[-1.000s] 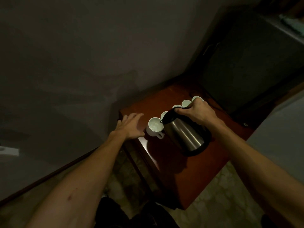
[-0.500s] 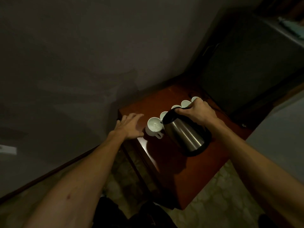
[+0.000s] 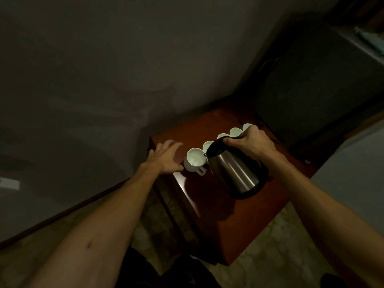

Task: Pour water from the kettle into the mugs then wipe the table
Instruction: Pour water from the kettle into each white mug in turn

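The dark red surface (image 3: 239, 221) is set in a wall corner. Above it the steel kettle (image 3: 234, 173) is tilted, spout over the nearest mug (image 3: 194, 160), evidently for pouring; its handle is gripped by the right hand (image 3: 252, 145). The left hand (image 3: 166, 157) is spread beside that mug, probably for steadying. Four more mugs (image 3: 234, 132) are lined up behind.

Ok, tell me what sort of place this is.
Probably a dim hotel or guest room: a small wooden table in a corner, white mugs in a row, a steel kettle, and what looks like a mini fridge.
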Motion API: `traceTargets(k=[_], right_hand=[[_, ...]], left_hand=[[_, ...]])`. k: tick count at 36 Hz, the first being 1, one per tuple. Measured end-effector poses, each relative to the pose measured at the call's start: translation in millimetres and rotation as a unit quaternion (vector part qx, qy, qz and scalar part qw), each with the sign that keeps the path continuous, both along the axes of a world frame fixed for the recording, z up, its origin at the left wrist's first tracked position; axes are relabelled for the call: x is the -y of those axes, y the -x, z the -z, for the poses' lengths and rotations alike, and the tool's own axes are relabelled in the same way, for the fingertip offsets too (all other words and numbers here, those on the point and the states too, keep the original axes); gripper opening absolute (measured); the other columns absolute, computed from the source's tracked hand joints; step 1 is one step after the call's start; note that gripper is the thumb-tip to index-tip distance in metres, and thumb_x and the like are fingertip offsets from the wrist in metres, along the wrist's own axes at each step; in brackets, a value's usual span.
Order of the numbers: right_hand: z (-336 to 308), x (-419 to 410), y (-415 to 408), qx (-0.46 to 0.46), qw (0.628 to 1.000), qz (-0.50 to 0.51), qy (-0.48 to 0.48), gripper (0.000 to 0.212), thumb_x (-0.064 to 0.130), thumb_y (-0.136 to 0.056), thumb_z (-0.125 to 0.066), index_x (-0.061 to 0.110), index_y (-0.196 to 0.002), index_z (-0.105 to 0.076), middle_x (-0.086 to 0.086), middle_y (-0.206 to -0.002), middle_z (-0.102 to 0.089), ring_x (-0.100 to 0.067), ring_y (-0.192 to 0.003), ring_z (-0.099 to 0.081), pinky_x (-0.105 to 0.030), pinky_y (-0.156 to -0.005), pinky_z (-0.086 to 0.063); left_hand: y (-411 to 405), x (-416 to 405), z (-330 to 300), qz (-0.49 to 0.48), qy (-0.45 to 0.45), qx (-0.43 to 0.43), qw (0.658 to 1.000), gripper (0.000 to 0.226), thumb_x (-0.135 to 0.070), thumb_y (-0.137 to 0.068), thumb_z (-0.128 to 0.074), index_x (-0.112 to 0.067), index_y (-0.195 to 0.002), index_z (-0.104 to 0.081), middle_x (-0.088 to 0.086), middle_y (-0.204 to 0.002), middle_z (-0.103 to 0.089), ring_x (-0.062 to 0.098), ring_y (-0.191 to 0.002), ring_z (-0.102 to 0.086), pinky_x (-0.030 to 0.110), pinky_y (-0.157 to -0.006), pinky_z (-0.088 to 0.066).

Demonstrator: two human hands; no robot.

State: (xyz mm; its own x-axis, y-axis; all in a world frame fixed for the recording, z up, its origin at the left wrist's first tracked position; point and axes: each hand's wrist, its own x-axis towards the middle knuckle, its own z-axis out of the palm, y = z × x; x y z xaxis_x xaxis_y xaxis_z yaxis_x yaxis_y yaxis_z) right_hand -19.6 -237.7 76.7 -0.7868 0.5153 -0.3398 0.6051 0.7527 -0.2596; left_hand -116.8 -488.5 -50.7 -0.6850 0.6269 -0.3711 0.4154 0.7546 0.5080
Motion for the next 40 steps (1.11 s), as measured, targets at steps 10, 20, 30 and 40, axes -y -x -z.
traceTargets(k=[10, 20, 30, 40], right_hand=[[1.2, 0.3, 0.5, -0.001, 1.000, 0.009, -0.006, 0.065, 0.073, -0.087, -0.074, 0.015, -0.117, -0.070, 0.000, -0.091, -0.075, -0.017, -0.079, -0.075, -0.038, -0.069, -0.063], [0.5, 2.3, -3.5, 0.002, 1.000, 0.009, 0.005, 0.059, 0.071, -0.088, -0.075, 0.015, -0.110, -0.073, -0.001, -0.092, -0.077, -0.019, -0.080, -0.076, -0.043, -0.077, -0.066], [-2.2, 4.1, -4.2, 0.003, 1.000, 0.009, 0.016, 0.055, 0.067, -0.089, -0.076, 0.015, -0.108, -0.074, -0.002, -0.093, -0.076, -0.019, -0.081, -0.076, -0.045, -0.083, -0.066], [3.4, 1.5, -0.4, 0.012, 1.000, 0.004, -0.004, 0.062, 0.074, -0.087, -0.074, 0.018, -0.114, -0.071, 0.000, -0.094, -0.075, -0.017, -0.081, -0.075, -0.040, -0.076, -0.065]], left_hand=[[-0.7, 5.0, 3.2, -0.004, 0.004, 0.002, 1.000, 0.097, -0.046, -0.076, -0.076, -0.038, -0.155, -0.019, -0.001, -0.164, -0.013, 0.032, -0.145, -0.019, 0.057, -0.114, -0.025], [-0.5, 5.1, 6.4, 0.000, 0.006, 0.007, 1.000, 0.098, -0.047, -0.076, -0.076, -0.038, -0.155, -0.019, 0.000, -0.164, -0.012, 0.032, -0.146, -0.018, 0.059, -0.114, -0.024], [-1.5, 3.9, 8.6, -0.002, 0.006, 0.002, 1.000, 0.098, -0.048, -0.074, -0.076, -0.040, -0.154, -0.019, -0.001, -0.164, -0.013, 0.031, -0.147, -0.017, 0.060, -0.114, -0.024], [-1.2, 3.4, 7.4, 0.004, 0.006, -0.002, 1.000, 0.097, -0.047, -0.076, -0.076, -0.039, -0.155, -0.020, 0.000, -0.164, -0.014, 0.031, -0.146, -0.019, 0.059, -0.113, -0.027]])
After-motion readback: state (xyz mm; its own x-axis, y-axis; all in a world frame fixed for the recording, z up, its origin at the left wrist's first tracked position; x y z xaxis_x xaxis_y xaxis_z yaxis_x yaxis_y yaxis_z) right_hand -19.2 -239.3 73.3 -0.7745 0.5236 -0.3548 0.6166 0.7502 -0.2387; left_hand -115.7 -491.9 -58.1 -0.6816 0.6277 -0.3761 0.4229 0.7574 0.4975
